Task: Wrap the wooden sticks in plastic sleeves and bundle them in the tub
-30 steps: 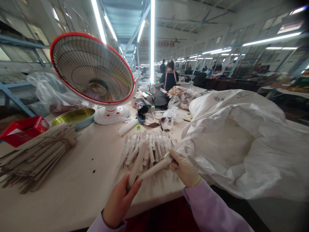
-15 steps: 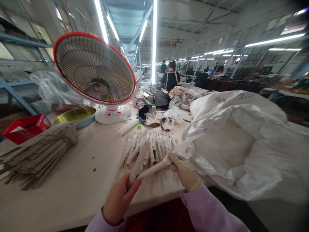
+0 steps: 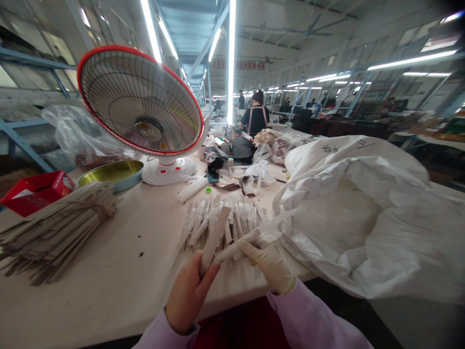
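My bare left hand [image 3: 189, 292] is closed around the lower end of a flat beige strip [image 3: 217, 232], which tilts up and away over the table. My right hand [image 3: 271, 267], in a pale glove, pinches a whitish, translucent plastic piece [image 3: 232, 249] that stretches across to the left hand. Whether a second strip lies inside that plastic I cannot tell. Just beyond both hands is a pile of strips [image 3: 240, 218] with white plastic around them. Farther left lies a bundle of bare beige strips [image 3: 69, 228], tied near one end.
A red-rimmed fan [image 3: 145, 106] stands on the table [image 3: 145, 295], beside a gold-lined basin [image 3: 127, 169] and a red box [image 3: 39, 191]. To the right sprawls a large white sack [image 3: 327, 194]. Plastic bags and scraps [image 3: 254, 169] clutter the back. A person [image 3: 257, 116] is farther off.
My hands have come closer together. The right one has moved left along the plastic piece, and the left one has shifted slightly right and up with the strip.
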